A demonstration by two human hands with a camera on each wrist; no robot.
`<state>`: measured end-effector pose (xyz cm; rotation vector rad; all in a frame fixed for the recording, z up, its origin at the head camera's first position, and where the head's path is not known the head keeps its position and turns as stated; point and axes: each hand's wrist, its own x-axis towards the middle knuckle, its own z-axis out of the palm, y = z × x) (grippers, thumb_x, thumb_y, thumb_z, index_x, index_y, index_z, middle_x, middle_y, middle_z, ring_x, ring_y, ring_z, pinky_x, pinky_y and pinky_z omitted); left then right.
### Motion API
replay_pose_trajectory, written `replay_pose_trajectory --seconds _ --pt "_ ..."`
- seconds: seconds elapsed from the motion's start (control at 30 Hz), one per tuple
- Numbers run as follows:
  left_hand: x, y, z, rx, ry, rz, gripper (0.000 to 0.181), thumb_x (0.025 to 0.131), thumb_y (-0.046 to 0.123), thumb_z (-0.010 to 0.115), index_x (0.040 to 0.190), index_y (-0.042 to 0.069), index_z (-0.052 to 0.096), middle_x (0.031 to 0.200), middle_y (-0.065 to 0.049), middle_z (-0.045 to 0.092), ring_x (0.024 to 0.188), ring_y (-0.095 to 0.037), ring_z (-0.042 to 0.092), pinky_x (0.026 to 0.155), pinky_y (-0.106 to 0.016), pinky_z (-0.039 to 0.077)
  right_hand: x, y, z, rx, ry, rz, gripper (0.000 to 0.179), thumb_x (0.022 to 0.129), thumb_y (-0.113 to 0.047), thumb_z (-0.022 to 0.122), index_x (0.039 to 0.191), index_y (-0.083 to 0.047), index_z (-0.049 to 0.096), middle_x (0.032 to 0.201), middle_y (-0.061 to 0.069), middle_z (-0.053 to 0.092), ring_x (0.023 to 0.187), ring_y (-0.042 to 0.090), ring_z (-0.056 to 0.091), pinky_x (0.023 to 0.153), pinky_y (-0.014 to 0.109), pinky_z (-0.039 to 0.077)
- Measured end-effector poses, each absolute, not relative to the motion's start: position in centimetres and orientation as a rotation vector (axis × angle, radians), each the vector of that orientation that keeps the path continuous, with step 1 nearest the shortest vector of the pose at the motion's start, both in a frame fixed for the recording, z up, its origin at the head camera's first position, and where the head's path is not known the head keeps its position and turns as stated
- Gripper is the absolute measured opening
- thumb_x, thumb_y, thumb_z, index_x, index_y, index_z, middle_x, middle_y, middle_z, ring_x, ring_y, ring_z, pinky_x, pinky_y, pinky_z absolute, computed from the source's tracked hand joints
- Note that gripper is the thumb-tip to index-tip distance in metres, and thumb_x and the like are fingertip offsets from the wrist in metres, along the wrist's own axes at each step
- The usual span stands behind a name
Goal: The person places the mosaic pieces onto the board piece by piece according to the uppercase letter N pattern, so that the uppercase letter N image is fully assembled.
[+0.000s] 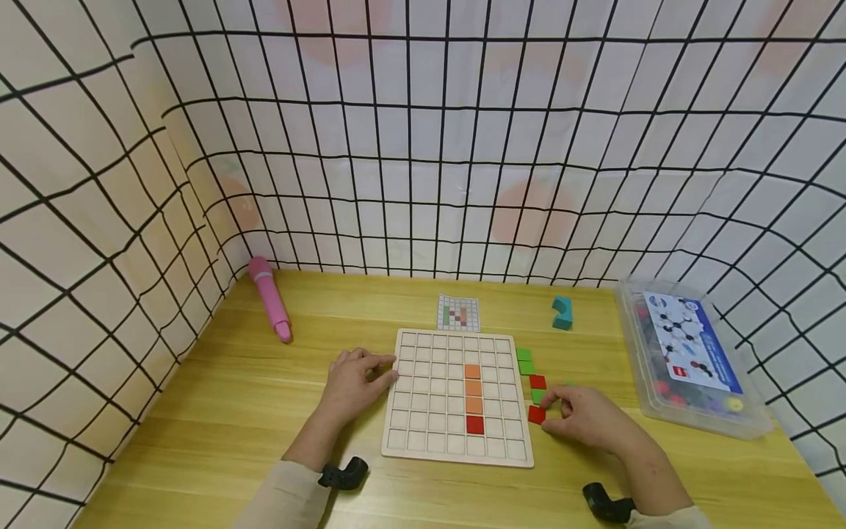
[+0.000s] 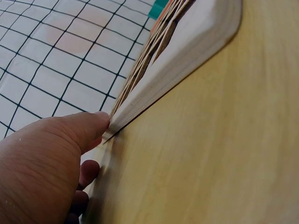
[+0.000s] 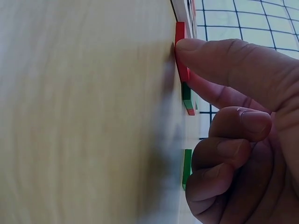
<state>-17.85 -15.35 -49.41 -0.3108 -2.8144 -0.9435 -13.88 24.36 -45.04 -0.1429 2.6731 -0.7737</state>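
Note:
A light wooden grid board [image 1: 423,444] lies on the table; one of its columns holds several orange tiles [image 1: 473,387] above a red tile [image 1: 474,425]. My left hand [image 1: 352,386] rests by the board's left edge, thumb and index fingertips touching it. In the left wrist view, the thumb [image 2: 88,128] meets the board's side. To the right of the board, my right hand [image 1: 584,417] pinches a loose red square tile [image 1: 537,415] between thumb and index finger. The right wrist view shows the thumb on this red tile [image 3: 181,56], its other fingers curled.
Green tiles [image 1: 524,360], another red tile [image 1: 538,382] and a green tile [image 1: 538,397] lie along the board's right side. Behind the board is a small pattern card [image 1: 457,312]. A teal block [image 1: 562,313], a pink pen-like object [image 1: 269,297] and a clear plastic box [image 1: 690,419] stand farther out.

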Motion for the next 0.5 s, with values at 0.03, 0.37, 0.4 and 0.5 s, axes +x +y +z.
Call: replay_pose_trajectory --seconds 0.03,0.37,0.4,0.5 --pt "-17.84 -15.35 -49.39 -0.312 -2.814 -0.945 0.031 0.090 0.038 0.077 0.118 0.025 0.078 0.089 0.006 0.062 0.083 -0.013 0.043 0.084 -0.036 0.031 -13.87 24.36 -45.08 -0.143 2.673 -0.774 0.025 0.085 -0.027 0.083 0.103 -0.017 0.068 0.072 0.001 0.048 0.063 0.017 0.044 0.057 0.028 0.031" --pt "-17.81 -15.31 -49.36 -0.312 -2.813 -0.942 0.031 0.090 0.038 0.078 0.117 0.025 0.078 0.089 0.005 0.062 0.084 -0.014 0.043 0.082 -0.035 0.030 -13.88 24.28 -45.10 -0.144 2.664 -0.781 0.022 0.085 -0.024 0.082 0.101 -0.017 0.068 0.072 0.001 0.048 0.064 0.017 0.045 0.057 0.027 0.032" --pt "-17.82 -15.32 -49.38 -0.312 -2.813 -0.942 0.031 0.090 0.038 0.077 0.117 0.025 0.078 0.089 0.005 0.062 0.083 -0.014 0.043 0.082 -0.035 0.030 -13.90 24.27 -45.07 -0.145 2.664 -0.780 0.022 0.085 -0.024 0.081 0.101 -0.017 0.068 0.072 0.001 0.047 0.064 0.017 0.045 0.057 0.027 0.031" --pt "-17.82 -15.37 -49.45 -0.313 -2.814 -0.943 0.031 0.090 0.038 0.077 0.117 0.024 0.078 0.089 0.005 0.062 0.083 -0.014 0.043 0.083 -0.036 0.030 -13.86 24.22 -44.92 -0.146 2.664 -0.780 0.022 0.086 -0.024 0.081 0.101 -0.017 0.068 0.072 0.001 0.048 0.064 0.017 0.045 0.057 0.027 0.031"
